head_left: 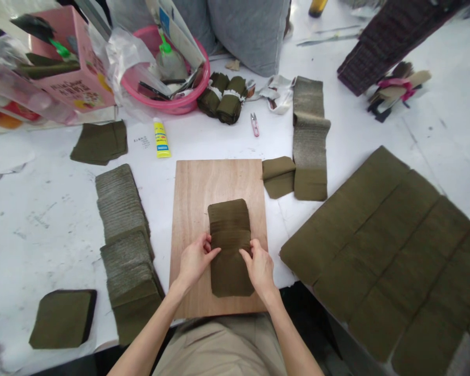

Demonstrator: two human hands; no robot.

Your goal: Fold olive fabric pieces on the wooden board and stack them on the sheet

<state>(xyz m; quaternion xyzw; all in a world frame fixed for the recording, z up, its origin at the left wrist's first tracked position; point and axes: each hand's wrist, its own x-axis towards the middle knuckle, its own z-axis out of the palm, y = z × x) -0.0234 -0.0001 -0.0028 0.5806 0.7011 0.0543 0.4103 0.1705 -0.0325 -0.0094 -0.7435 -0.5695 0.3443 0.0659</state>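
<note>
Matt olive cloth (232, 271) is lying toward the front edge of a smooth, grained wooden board (196, 188), rough, greyish cloth strips (121, 203) are resting beyond its left edge, and a glossy yellow tube (162, 140) and shiny pink plastic basin (180, 107) are sitting past its far left corner.

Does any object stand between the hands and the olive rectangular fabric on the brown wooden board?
Nothing visible does: the bare left hand and bare right hand hold opposite side edges of the olive rectangular fabric on the brown wooden board.
</note>
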